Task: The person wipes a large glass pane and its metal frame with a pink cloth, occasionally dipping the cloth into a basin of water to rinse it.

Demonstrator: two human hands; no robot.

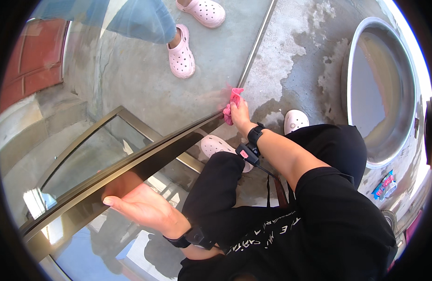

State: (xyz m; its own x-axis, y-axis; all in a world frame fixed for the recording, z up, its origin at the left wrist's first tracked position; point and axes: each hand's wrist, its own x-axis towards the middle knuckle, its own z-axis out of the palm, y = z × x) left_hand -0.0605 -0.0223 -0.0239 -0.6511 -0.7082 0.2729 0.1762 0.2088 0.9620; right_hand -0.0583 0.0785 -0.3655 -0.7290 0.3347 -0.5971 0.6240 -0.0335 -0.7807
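Note:
My right hand (240, 113) grips a crumpled pink cloth (229, 114) against the edge of a metal-framed glass panel. The panel's bronze-coloured metal rail (131, 159) slants across the view from lower left to the cloth. Palm up and thumb spread, my left hand (149, 207) is at the near side of this rail. A dark reddish shape, hand-like, shows in the rail's dark face, and the ends of my left fingers cannot be made out clearly. A second metal frame with glass (112, 137) crosses beneath the rail.
At right stands a large metal basin (347, 80) with cloudy water. Near it lies a colourful wrapper (383, 184). Wet patches mark the concrete floor (272, 70). Beyond the glass, another person in jeans (138, 21) wears pink clogs (181, 56). Concrete steps (58, 109) rise at left.

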